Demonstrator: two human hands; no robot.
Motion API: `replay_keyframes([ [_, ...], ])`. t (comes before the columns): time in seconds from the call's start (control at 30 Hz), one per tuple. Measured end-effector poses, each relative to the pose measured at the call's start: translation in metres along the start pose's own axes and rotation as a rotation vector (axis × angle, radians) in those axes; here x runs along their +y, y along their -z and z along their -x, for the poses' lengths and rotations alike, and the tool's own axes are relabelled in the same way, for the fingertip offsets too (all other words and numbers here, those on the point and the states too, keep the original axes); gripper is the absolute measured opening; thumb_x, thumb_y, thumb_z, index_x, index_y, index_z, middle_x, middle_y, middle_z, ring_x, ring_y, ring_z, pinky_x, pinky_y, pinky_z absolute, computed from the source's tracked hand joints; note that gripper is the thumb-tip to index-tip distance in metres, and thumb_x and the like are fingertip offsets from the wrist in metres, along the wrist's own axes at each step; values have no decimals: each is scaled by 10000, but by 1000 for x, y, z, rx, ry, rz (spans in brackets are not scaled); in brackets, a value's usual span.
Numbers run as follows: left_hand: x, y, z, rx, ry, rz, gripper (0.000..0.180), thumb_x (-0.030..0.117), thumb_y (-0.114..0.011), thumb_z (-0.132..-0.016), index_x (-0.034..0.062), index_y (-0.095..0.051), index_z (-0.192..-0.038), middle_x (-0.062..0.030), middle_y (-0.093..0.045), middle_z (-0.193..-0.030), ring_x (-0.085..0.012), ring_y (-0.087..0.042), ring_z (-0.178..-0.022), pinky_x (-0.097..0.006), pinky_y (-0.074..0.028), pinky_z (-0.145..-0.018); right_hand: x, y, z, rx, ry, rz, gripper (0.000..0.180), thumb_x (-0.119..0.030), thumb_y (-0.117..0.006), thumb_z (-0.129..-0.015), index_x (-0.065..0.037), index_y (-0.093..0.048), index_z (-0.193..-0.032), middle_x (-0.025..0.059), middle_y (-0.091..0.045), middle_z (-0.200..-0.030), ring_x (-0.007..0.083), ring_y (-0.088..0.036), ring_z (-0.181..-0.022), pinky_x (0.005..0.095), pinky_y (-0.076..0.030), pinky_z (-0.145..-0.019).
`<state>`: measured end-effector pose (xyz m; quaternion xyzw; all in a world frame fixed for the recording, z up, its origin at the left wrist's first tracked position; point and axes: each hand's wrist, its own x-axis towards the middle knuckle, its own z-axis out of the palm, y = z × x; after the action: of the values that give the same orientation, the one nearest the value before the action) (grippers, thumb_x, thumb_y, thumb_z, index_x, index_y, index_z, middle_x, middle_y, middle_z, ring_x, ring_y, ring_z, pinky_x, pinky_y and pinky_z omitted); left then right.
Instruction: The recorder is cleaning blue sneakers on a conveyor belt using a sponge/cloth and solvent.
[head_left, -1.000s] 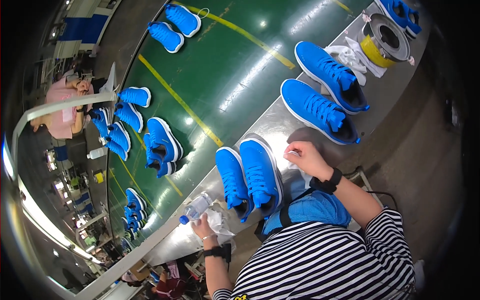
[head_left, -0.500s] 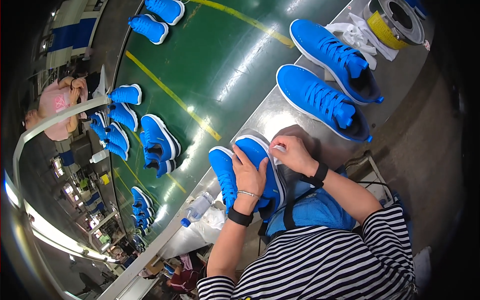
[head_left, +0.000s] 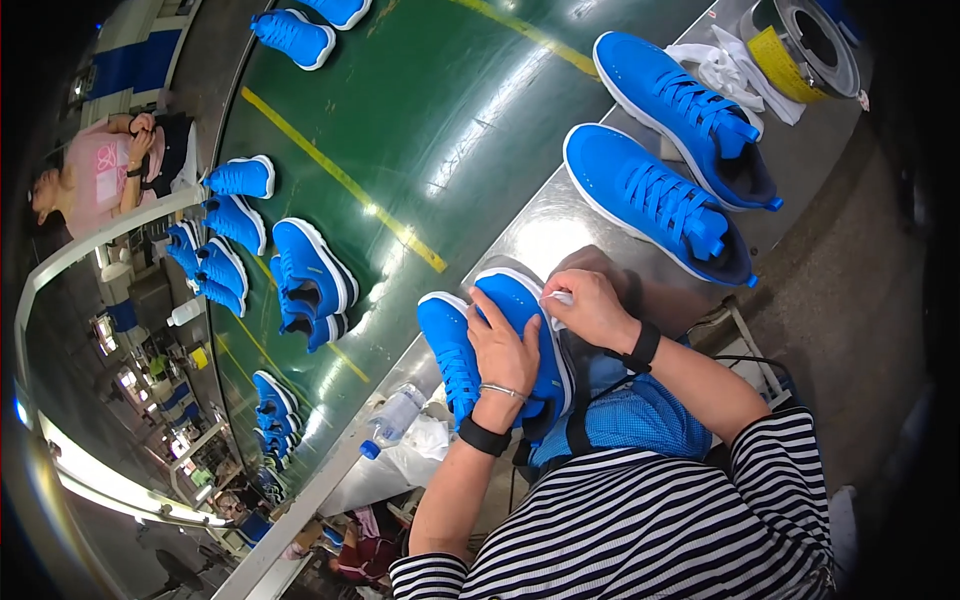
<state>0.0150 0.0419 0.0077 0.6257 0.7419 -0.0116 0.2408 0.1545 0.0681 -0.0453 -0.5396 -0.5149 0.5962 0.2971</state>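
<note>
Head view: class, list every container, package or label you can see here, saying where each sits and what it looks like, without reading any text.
Tin: top right on the bench, round, grey metal, with a yellow label band.
Bottle: left of the left hand, lying on its side, clear plastic, blue cap.
Small bottle: far left beside the belt, white.
No screens or signs can be made out.

Bright overhead glare; edges warped, perhaps blurred.
</note>
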Motion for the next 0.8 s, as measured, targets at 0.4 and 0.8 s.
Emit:
replay_keyframes([
  [0.4, 5, 4, 0, -22, 13, 0, 855, 219, -632, -777, -125, -76, -1328, -363, -287, -1234, -484, -361, -1096, -454, -327, -949, -3, -9, 4, 122, 15, 25, 134, -161, -592, -746, -27, -587, -752, 159, -603, -765, 331, -586, -757, 408, -454, -689],
  [0.8, 7, 5, 1, -14, 19, -23, 856, 195, -649, -771, -122, -83, -1330, -353, -311, -1235, -455, -383, -1103, -420, -327, -955, 0, -13, 4, 162, 69, 25, 119, -135, -581, -758, -17, -571, -764, 168, -588, -766, 339, -577, -753, 411, -449, -676],
])
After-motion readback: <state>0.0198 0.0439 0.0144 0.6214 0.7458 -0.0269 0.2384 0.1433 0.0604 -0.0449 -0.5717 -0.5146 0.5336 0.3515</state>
